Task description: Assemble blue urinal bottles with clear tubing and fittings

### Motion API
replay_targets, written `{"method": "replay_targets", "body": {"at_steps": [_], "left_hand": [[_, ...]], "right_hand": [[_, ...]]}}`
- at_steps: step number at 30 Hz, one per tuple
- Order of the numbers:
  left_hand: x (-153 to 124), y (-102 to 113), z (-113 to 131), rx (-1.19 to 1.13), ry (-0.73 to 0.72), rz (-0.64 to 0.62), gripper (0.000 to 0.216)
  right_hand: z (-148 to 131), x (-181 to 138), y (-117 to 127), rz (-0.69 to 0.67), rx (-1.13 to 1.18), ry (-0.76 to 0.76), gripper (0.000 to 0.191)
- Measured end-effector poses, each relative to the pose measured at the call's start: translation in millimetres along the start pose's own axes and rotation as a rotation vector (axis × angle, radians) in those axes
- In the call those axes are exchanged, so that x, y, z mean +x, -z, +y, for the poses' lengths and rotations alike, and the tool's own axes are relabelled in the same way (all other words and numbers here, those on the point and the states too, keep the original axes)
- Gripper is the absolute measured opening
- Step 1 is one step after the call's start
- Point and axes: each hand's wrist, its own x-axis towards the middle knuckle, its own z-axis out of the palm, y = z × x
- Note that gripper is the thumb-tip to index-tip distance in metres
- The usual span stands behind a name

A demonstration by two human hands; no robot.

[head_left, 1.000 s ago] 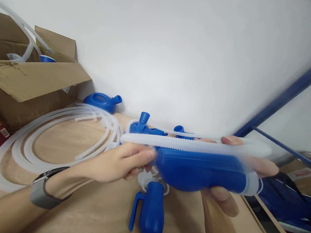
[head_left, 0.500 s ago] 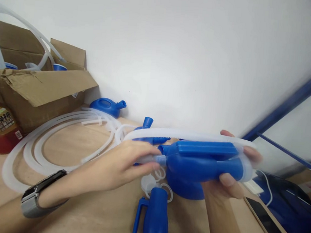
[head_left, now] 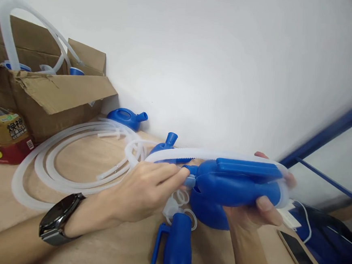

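My right hand is wrapped round the wide end of a blue plastic urinal bottle, held sideways above the table. My left hand, with a watch on the wrist, pinches a clear hose end at the bottle's left end. Whether the hose is pushed onto the bottle is hidden by the fingers. A thick white hose runs along the top of the bottle to its right end. Below, a smaller blue bottle with a handle lies on the table, near a whitish cap.
Coiled white hose covers the left of the table. Another blue bottle stands by the wall. An open cardboard box and a labelled drink bottle are at left; a phone lies at right.
My left hand has turned, back upward, and its fingers have closed nearer the bottle's left end. The bottle has shifted slightly right in view, and the whole view has moved a little.
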Motion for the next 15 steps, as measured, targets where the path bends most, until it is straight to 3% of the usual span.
{"method": "replay_targets", "body": {"at_steps": [3,10,15], "left_hand": [[1.5,1.5,0.6,0.045,-0.043,0.018,0.016],[-1.9,-0.9,-3.6,0.026,0.031,-0.151,0.018],[2.9,-0.1,-4.1,0.140,0.042,-0.022,0.029]], "right_hand": [[-2.8,-0.5,-5.0,-0.010,0.045,0.083,0.038],[1.4,-0.3,3.1,-0.021,-0.009,0.068,0.044],[-1.7,5.8,-4.1,-0.013,-0.004,0.065,0.045]]}}
